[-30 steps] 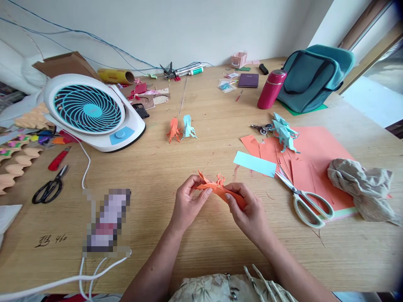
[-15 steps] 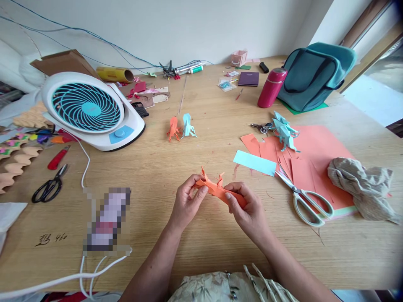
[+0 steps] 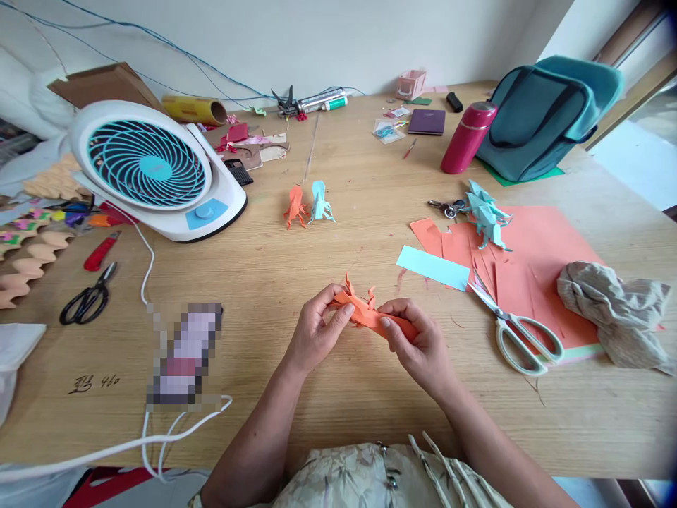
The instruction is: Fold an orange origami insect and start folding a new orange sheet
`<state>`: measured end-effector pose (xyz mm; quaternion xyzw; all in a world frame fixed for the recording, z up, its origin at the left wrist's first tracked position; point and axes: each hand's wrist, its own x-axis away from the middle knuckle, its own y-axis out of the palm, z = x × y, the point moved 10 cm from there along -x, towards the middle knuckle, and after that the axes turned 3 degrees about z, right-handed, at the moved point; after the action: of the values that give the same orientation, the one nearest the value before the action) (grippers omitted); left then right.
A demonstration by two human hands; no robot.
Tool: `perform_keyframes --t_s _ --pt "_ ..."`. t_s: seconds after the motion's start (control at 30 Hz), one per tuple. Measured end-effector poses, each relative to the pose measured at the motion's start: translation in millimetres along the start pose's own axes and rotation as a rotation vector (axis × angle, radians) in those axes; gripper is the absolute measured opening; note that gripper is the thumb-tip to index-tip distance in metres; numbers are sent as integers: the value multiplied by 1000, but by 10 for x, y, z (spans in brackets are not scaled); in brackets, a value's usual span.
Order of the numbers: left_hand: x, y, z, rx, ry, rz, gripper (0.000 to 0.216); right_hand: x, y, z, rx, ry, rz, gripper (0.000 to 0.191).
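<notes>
Between my two hands is an orange origami figure [image 3: 370,317] with thin pointed legs sticking up from its folded body. My left hand [image 3: 321,328] pinches its left end, thumb on top. On the right end, a flat folded strip, my right hand [image 3: 416,331] grips with thumb above and fingers behind. Beyond them stand a finished-looking orange paper figure [image 3: 295,206] and a light blue one [image 3: 320,202], side by side. To the right lies a light blue paper strip [image 3: 432,266], near white-handled scissors [image 3: 521,339].
Orange paper sheets [image 3: 555,240] lie at right, with blue origami figures [image 3: 486,215] and a crumpled cloth [image 3: 613,303]. A magenta bottle [image 3: 468,137] and teal bag [image 3: 539,120] stand behind. At left are a fan [image 3: 153,169], black scissors [image 3: 87,296], a red cutter [image 3: 101,251] and a blurred phone [image 3: 185,353].
The camera view has shifted slightly, so the table things sit a little higher and further right. Both hands keep their hold on the orange figure, with little visible change in it.
</notes>
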<state>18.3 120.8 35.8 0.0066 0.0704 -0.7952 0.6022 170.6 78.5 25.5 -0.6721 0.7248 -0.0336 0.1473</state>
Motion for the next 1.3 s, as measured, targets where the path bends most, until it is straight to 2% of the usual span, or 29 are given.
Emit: perform_keyframes --t_s 0.1,0.2,0.33,0.43,0.63,0.73,0.8,0.87,0.97,1.07,1.2,1.3 --pt "17 -9 37 -75 41 43 15 22 6 -30 27 -43 17 8" --pt "65 -45 140 -223 148 162 9 59 -8 -125 107 -161 75 5" --pt "206 -73 332 -416 335 364 6 128 -3 -258 224 -315 137 15" --pt "278 -33 388 -501 408 418 13 174 37 -339 288 -403 133 21" --pt "286 2 407 -572 456 404 16 237 101 -429 409 -547 120 28" --pt "190 -24 322 -472 343 329 7 248 112 -445 460 -603 120 32" --pt "120 -26 214 -385 218 262 10 262 126 -466 494 -646 114 35" --pt "86 -14 160 -344 160 218 15 272 139 -480 508 -669 99 37" --pt "85 -10 229 -375 254 208 11 219 80 -433 429 -572 100 30" --pt "85 5 284 -418 353 170 9 120 -32 -301 277 -370 118 17" --pt "46 14 250 -395 331 92 7 35 -83 -112 94 -143 83 5" --pt "29 18 216 -338 276 77 8 14 -88 -34 6 -60 66 6"
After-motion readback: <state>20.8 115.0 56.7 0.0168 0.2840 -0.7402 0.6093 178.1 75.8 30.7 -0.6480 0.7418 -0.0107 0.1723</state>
